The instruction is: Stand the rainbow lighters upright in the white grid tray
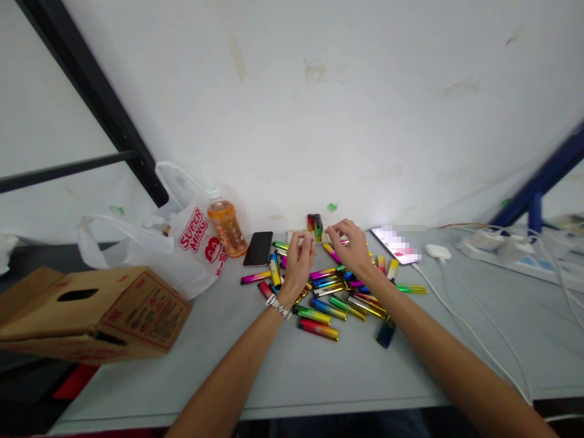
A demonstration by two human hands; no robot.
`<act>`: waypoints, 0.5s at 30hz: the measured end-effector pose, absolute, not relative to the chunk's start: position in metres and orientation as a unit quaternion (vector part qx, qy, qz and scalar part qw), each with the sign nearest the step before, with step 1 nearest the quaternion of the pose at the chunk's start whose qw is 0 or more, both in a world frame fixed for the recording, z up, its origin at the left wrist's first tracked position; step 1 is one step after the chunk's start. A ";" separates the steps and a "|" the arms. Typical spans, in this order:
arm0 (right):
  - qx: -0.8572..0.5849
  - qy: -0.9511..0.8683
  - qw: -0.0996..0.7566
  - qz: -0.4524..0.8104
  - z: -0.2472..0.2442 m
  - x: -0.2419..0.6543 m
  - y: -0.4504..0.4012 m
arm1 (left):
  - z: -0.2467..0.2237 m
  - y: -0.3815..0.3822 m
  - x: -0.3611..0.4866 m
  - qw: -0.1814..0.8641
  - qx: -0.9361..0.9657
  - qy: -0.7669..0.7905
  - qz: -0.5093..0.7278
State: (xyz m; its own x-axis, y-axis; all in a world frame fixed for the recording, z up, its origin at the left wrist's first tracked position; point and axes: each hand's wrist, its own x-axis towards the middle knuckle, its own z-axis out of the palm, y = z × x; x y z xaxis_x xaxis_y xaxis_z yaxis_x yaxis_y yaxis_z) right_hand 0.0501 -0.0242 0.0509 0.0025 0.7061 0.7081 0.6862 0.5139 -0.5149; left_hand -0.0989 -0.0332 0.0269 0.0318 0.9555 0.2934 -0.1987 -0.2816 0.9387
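My left hand (300,261), with a metal band at the wrist, is closed in a pinch just left of a small group of upright lighters (318,226). What it may hold is too small to make out. To the right of that group, my right hand (352,244) is bent with thumb and fingertips a little apart, and nothing shows between them. Partly behind both hands lies a flat beige piece (294,233). Many shiny multicoloured lighters lie scattered beneath and around my hands, among them a red-yellow lighter (318,330) in front and a dark blue lighter (385,332).
A cardboard box (146,310), a white plastic bag (191,243), an orange drink bottle (227,226) and a black phone (258,249) stand or lie left. On the right are a lit phone (396,244), a white charger (438,252), cables and a power strip (506,258). A wall rises behind.
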 end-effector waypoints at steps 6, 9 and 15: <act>-0.482 -0.698 0.528 0.042 0.025 0.059 -0.037 | 0.022 -0.030 -0.101 0.362 0.596 0.436 0.568; -0.476 -0.705 0.525 0.031 0.020 0.060 -0.036 | 0.021 -0.031 -0.101 0.348 0.594 0.453 0.566; -0.485 -0.706 0.515 0.031 0.019 0.059 -0.036 | 0.022 -0.036 -0.102 0.368 0.586 0.436 0.575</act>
